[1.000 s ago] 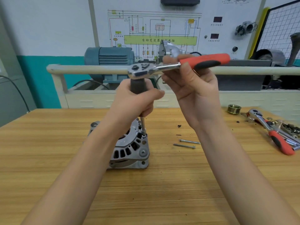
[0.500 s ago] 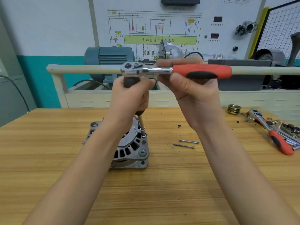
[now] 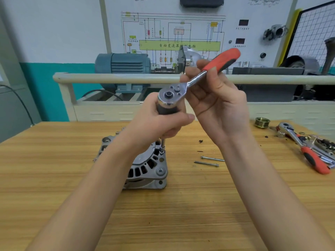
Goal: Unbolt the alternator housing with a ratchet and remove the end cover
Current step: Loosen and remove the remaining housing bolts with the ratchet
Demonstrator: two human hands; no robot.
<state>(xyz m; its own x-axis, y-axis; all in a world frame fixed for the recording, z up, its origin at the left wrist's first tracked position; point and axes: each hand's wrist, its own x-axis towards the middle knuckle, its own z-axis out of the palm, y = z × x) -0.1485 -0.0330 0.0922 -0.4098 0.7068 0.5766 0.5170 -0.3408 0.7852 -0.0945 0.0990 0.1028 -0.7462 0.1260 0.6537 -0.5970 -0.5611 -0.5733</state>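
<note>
- Swung since earlier: ratchet handle now points far right, my right hand gripping it.
- Left hand clasps the upright extension (socket on the alternator bolt, directly below).

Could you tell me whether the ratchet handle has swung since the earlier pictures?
Yes. The ratchet handle now tilts up above the cream rail it lay level with.

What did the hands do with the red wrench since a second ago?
The right hand swung the ratchet handle so its red end now points up and away. The left hand keeps gripping the black extension handle, socket on the alternator bolt. The two loose bolts and spare ratchet stayed put.
</note>
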